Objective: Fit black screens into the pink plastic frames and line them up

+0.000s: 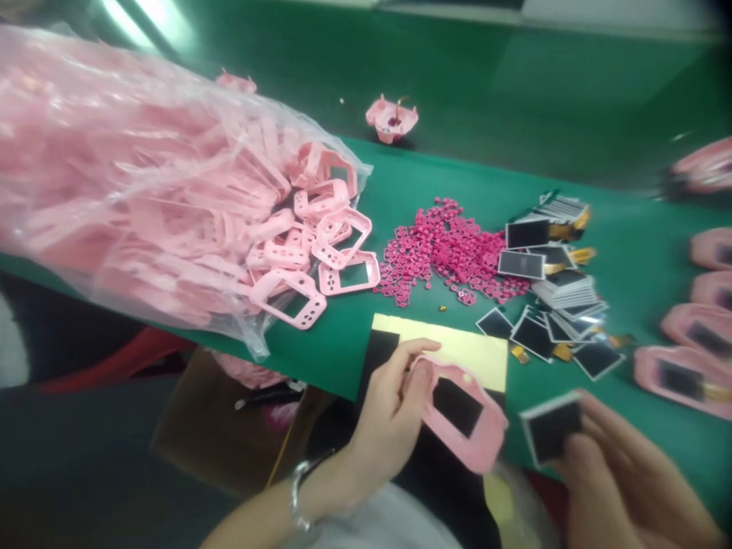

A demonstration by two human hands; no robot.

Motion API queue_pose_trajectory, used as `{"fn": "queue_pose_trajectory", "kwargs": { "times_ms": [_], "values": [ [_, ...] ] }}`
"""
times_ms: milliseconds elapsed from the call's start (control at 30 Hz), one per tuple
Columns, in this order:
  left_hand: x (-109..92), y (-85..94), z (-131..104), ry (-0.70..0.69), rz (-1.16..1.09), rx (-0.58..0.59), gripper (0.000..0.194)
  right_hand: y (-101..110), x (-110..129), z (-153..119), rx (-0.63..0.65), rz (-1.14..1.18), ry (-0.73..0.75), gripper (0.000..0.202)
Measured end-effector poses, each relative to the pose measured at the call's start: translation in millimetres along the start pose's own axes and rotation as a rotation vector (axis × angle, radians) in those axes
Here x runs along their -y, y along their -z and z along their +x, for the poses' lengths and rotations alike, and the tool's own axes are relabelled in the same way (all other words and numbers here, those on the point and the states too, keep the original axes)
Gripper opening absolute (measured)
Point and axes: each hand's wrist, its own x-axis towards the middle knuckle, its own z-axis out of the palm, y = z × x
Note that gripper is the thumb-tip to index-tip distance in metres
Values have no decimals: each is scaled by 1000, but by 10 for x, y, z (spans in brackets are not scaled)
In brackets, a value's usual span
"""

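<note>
My left hand (394, 412) is closed on the upper left end of a pink plastic housing (479, 450), which is tilted above the near table edge. A dark area shows through its rectangular window. To the right, my right hand (623, 473) pinches a small display screen (552, 428), a dark panel with a pale border. The screen is apart from the housing. Beneath the left hand lies a yellow and black pad (440, 335). Loose display screens (540, 333) with orange flex cables lie in piles beyond the right hand.
A clear plastic bag (171, 175) spills pink housings (291, 297) at the left. Small magenta button pieces (446, 248) are heaped mid-table. Housings with screens (680, 377) line the right edge. A pink part (392, 118) stands at the back. Below the table sits a cardboard box (200, 427).
</note>
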Motion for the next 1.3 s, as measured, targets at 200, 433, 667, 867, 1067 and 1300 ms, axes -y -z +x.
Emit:
{"fn": "queue_pose_trajectory", "kwargs": {
  "times_ms": [200,433,667,867,1067,1300],
  "values": [
    [-113,61,-114,122,-100,190,30,-47,265,128,548,-220,618,9],
    [-196,31,-118,-41,5,146,38,-125,262,201,537,-249,788,17],
    [-265,-66,-91,-94,-28,137,22,-154,283,206,510,-205,829,7],
    [-266,-134,-30,-96,-108,62,23,-218,136,188,335,-305,914,24],
    [-226,-120,15,-94,-69,35,11,-256,33,176,336,-273,796,31],
    [-199,-172,-11,-282,79,-152,11,-459,107,-27,416,165,-8,36]
  ]
}}
